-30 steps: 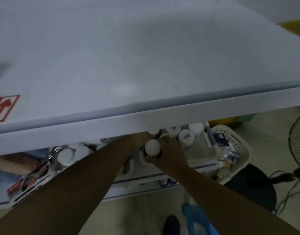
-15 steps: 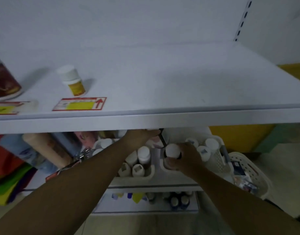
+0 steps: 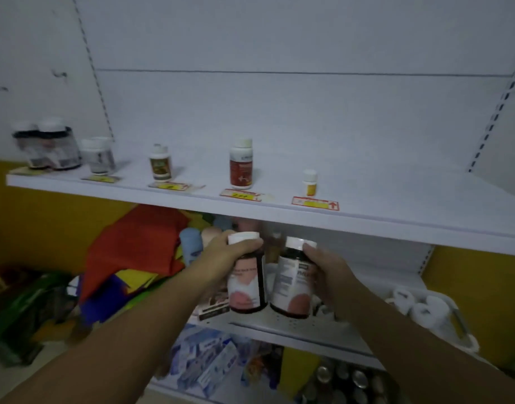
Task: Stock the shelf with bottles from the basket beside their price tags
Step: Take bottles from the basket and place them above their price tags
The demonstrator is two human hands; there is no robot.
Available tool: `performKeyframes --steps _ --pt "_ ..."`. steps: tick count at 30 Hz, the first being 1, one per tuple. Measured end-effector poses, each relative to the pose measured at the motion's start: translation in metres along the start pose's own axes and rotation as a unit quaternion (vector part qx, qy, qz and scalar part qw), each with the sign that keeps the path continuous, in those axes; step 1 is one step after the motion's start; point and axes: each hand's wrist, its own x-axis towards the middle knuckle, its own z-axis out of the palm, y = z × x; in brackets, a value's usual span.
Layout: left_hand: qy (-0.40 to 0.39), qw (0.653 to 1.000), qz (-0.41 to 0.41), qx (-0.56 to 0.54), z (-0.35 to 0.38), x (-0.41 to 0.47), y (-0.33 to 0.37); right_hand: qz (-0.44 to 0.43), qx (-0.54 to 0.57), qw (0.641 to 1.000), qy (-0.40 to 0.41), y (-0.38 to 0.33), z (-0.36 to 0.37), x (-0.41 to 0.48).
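Left bottle (image 3: 246, 275) gripped by closed left hand (image 3: 224, 253), right bottle (image 3: 294, 279) clasped by right hand (image 3: 327, 271), both held below the white shelf (image 3: 396, 220)

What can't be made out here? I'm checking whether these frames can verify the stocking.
- Head view: print on the price tags is blurred and too small.
- Labels on the dark bottles in the left hand and right hand are smeared and partly covered by fingers.
- The two jars at far left are motion-blurred.
- The basket contents are dim.
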Motion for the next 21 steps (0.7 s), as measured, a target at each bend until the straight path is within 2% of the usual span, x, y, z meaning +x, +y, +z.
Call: performKeyframes --steps 2,5,7,11,17,21 --pt "0.023 1.000 0.005 -0.019 -0.030 -0.025 0.020 0.022 0.057 0.998 -0.030 -0.009 0.047 -0.005" --pt "-0.006 0.999 0.016 -0.033 -0.071 -0.061 0.051 0.012 0.063 0.995 -0.075 -0.025 0.112 -0.013" --pt "-0.003 1.000 0.019 -0.023 -0.099 -0.082 0.067 -0.026 0.037 0.992 -0.115 -0.032 0.149 -0.014" --pt "0.065 0.998 0.008 -0.021 -0.148 -0.104 0.088 -0.069 -0.023 0.982 -0.174 -0.041 0.204 -0.014" --pt "0.089 0.995 0.030 0.036 -0.212 -0.101 0.102 -0.106 -0.112 0.965 -0.211 -0.041 0.263 0.011" --pt "0.142 0.985 0.071 0.064 -0.252 -0.083 0.114 -0.127 -0.177 0.952 -0.217 -0.045 0.304 0.048"
